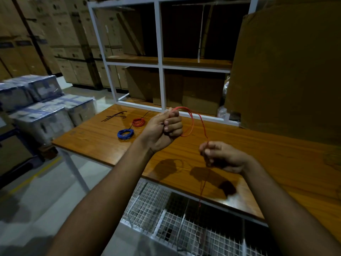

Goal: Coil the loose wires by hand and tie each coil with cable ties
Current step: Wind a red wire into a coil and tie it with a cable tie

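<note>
Cardboard cartons [55,43] stacked high fill the far wall well beyond both hands, and a large brown cardboard sheet [287,71] leans up behind and to the right of the right hand. Beyond the left hand stands a white metal shelving frame [159,52] with flat cardboard in its bays. Off to the left of the left hand, plastic-wrapped boxes [46,111] sit in a stack on the floor. Beneath both hands runs the wooden tabletop [258,141], and nearer the person, below the right hand, lies a white wire-mesh basket [166,215]. The left hand [162,130] is raised above the table with its fingers curled tight round the gathered loops of a red wire [191,122], which arches up out of the fist and comes down to the right hand [221,156]. That hand sits lower and to the right, thumb and forefinger pinching the same strand; from the pinch the loose tail drops down past the table edge toward the basket, where it grows too faint to follow. On the table just beyond and left of the left hand rests a finished blue wire coil [126,134], and just past it a red wire coil [138,122], the two near each other. Farther left again lie a few black cable ties [115,116], loose on the wood.
</note>
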{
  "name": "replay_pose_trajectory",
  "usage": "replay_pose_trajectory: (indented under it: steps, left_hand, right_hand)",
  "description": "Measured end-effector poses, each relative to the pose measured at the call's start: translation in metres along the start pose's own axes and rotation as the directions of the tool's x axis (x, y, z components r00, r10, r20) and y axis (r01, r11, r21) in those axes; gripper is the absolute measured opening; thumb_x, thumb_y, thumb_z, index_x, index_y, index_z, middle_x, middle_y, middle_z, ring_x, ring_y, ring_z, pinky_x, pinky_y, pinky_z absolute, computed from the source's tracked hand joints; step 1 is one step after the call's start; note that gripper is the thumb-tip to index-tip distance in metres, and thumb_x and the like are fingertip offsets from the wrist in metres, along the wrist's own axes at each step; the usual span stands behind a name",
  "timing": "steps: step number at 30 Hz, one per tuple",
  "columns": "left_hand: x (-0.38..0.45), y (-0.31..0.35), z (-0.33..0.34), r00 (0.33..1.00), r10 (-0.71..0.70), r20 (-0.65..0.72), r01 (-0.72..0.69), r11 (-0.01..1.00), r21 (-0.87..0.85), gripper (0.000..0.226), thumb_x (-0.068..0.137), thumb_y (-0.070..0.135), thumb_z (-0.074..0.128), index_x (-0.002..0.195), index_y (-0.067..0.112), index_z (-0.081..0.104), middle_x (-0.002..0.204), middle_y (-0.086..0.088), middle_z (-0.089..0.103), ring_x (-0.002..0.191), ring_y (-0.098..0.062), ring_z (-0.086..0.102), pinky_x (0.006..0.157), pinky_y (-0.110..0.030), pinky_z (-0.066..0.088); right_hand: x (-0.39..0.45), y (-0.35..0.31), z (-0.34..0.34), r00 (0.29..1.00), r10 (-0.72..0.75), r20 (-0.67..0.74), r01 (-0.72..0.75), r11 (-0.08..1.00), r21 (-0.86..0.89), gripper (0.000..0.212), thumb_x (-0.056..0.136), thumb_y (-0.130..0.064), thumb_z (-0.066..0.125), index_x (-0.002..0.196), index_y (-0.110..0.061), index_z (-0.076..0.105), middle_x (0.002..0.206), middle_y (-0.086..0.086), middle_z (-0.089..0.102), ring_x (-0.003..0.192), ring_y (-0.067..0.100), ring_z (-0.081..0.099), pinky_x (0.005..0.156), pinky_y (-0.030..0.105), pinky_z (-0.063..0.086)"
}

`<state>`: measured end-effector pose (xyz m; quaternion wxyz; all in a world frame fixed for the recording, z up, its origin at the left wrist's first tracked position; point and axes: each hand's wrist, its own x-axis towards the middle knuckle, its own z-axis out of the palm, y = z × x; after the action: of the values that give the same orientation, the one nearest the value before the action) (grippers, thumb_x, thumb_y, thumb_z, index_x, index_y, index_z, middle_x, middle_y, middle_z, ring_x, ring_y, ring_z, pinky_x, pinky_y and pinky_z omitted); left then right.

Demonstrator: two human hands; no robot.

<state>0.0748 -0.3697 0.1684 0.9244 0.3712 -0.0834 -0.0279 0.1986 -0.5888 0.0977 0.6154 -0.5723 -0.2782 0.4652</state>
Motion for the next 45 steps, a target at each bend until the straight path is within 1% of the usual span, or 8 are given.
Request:
replay_pose_trajectory:
  steps: [5, 9, 13, 18, 22, 28, 36, 45]
  left_hand:
    - [0.006, 0.007, -0.005, 0.992, 0.061, -0.113, -0.059, 0.998, 0.020, 0.034, 0.107, 0.032, 0.032, 0.085, 0.014, 0.050, 0.057, 0.008, 0.036, 0.045, -0.004, 0.031, 0.046, -0.019, 0.022]
    - [0.014, 0.000, -0.005, 0.985, 0.081, -0.154, -0.071, 0.995, 0.068, 0.031, 0.107, 0.030, 0.034, 0.085, 0.014, 0.049, 0.057, 0.008, 0.036, 0.045, -0.004, 0.031, 0.047, -0.019, 0.022]
    - [0.020, -0.002, -0.004, 0.965, 0.125, -0.231, -0.090, 0.983, 0.157, 0.031, 0.109, 0.030, 0.032, 0.088, 0.013, 0.048, 0.057, 0.007, 0.037, 0.045, -0.005, 0.033, 0.047, -0.020, 0.026]
    - [0.022, -0.009, -0.001, 0.935, 0.202, -0.290, -0.101, 0.940, 0.327, 0.031, 0.109, 0.030, 0.030, 0.090, 0.014, 0.047, 0.064, 0.002, 0.044, 0.055, -0.010, 0.041, 0.055, -0.022, 0.037]
    - [0.022, -0.008, -0.001, 0.942, 0.209, -0.264, -0.139, 0.955, 0.262, 0.032, 0.109, 0.030, 0.030, 0.088, 0.014, 0.048, 0.059, 0.005, 0.041, 0.048, -0.006, 0.035, 0.049, -0.021, 0.029]
    - [0.011, 0.005, -0.011, 0.954, 0.184, -0.237, -0.160, 0.980, 0.117, 0.033, 0.108, 0.031, 0.031, 0.087, 0.014, 0.050, 0.055, 0.009, 0.035, 0.043, -0.004, 0.029, 0.045, -0.020, 0.023]
    - [0.003, 0.011, -0.012, 0.974, 0.108, -0.198, -0.095, 0.993, 0.076, 0.040, 0.108, 0.032, 0.029, 0.079, 0.015, 0.051, 0.057, 0.008, 0.031, 0.046, -0.006, 0.025, 0.046, -0.022, 0.021]
    - [0.017, -0.004, -0.004, 0.961, 0.152, -0.231, -0.085, 0.957, 0.277, 0.032, 0.108, 0.029, 0.032, 0.087, 0.012, 0.050, 0.058, 0.005, 0.037, 0.047, -0.007, 0.034, 0.048, -0.022, 0.028]
  right_hand:
    - [0.003, 0.034, 0.018, 0.928, -0.016, -0.373, 0.077, 0.986, 0.148, 0.014, 0.087, -0.002, 0.069, 0.098, -0.004, 0.061, 0.086, 0.011, 0.063, 0.070, 0.016, 0.069, 0.064, 0.029, 0.060]
    - [0.009, 0.020, 0.059, 0.804, -0.180, -0.567, -0.059, 0.924, -0.378, 0.002, 0.095, -0.008, 0.064, 0.093, -0.010, 0.063, 0.080, 0.008, 0.069, 0.065, 0.017, 0.071, 0.063, 0.038, 0.062]
    - [0.000, -0.006, 0.096, 0.792, -0.459, -0.403, -0.204, 0.424, -0.882, 0.007, 0.097, -0.022, 0.060, 0.093, -0.022, 0.065, 0.083, -0.003, 0.065, 0.074, 0.013, 0.065, 0.067, 0.037, 0.060]
    - [-0.023, -0.049, 0.128, 0.790, -0.580, -0.198, -0.236, 0.009, -0.972, 0.012, 0.098, -0.013, 0.053, 0.101, -0.023, 0.059, 0.092, -0.001, 0.065, 0.084, 0.024, 0.063, 0.065, 0.036, 0.052]
    - [-0.027, -0.055, 0.134, 0.726, -0.664, -0.178, -0.225, 0.015, -0.974, 0.021, 0.101, -0.013, 0.044, 0.114, -0.025, 0.055, 0.101, -0.001, 0.058, 0.084, 0.023, 0.057, 0.062, 0.034, 0.043]
    - [-0.015, -0.048, 0.084, 0.441, -0.807, -0.392, -0.326, 0.263, -0.908, 0.010, 0.097, -0.015, 0.061, 0.102, -0.013, 0.069, 0.099, 0.005, 0.061, 0.075, 0.010, 0.050, 0.055, 0.019, 0.039]
    - [-0.003, -0.016, 0.053, 0.568, -0.621, -0.540, -0.414, 0.352, -0.839, 0.012, 0.099, -0.018, 0.056, 0.096, -0.014, 0.068, 0.094, 0.001, 0.057, 0.079, 0.013, 0.053, 0.062, 0.025, 0.043]
    - [-0.016, -0.035, 0.131, 0.855, -0.517, -0.037, -0.176, -0.222, -0.959, 0.017, 0.099, -0.013, 0.049, 0.112, -0.020, 0.058, 0.105, 0.000, 0.054, 0.085, 0.020, 0.052, 0.064, 0.034, 0.041]
